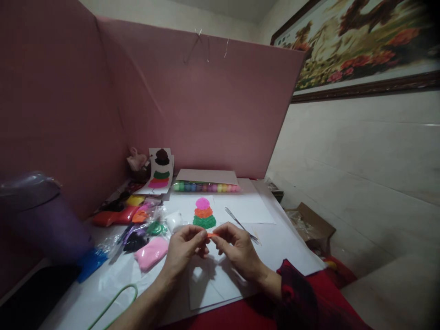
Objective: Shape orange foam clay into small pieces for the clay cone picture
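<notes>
My left hand [185, 250] and my right hand [239, 250] meet over a white sheet [209, 284], fingers pinched together on a small orange piece of clay [212, 235] stretched between them. Just beyond the hands lies a card bearing a stacked clay figure [204, 213] in pink, orange and green. Metal tweezers [240, 224] lie on the paper to the right of the figure, close to my right hand. The right wrist wears a dark red sleeve.
Bags of coloured clay [137, 220] lie at the left, a pink one [151, 253] nearest. A finished sample card [161, 170] leans at the back beside a tube of coloured balls [206, 187]. A purple cup [41, 215] stands far left. Pink partition boards [206, 105] enclose the table.
</notes>
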